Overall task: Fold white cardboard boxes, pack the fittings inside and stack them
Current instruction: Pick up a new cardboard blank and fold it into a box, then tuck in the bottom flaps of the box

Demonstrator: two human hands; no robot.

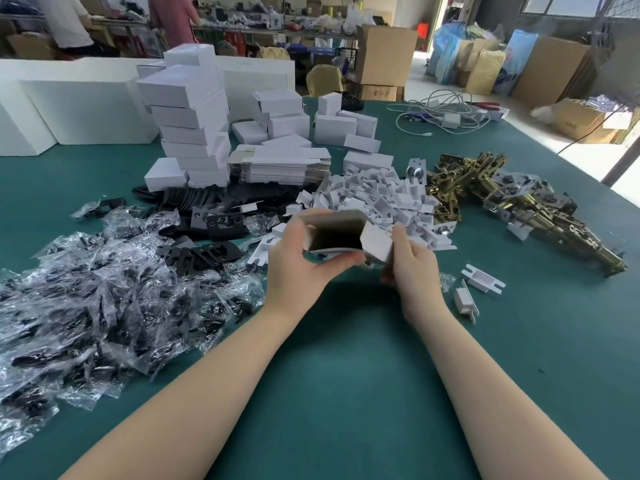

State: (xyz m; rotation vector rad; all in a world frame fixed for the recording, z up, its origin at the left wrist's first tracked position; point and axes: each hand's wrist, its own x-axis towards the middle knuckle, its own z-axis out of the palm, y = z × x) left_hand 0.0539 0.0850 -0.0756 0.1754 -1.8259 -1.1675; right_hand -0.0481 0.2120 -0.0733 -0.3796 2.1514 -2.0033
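We are in the folding step. Our left hand (301,261) grips a half-formed white box (341,237) from its left side, thumb curled under the near edge, holding it up above the green tabletop (346,358) with its dark, grey-lined inside open toward us. Our right hand (412,268) holds the box's right end, where a white flap (375,242) stands out at an angle; the fingers are curled at that end, though how they sit behind the flap is hidden from us. Nothing seems to be inside the box yet, as far as the shadowed interior lets us tell.

By our reading, the box is opened into a sleeve but its end is not closed, so the next move calls for tucking that right flap in while the left hand keeps the walls square. After that we need fittings to go in: the black plates (211,223) and the bagged parts (104,299) lie to the left, the white plastic pieces (374,199) just beyond the box, and the brass hardware (502,199) to the right.

The tall stack of finished boxes (190,123) stands at the far left of the work area, beside a pile of flat box blanks (280,166), so the packed box has a clear place to go.
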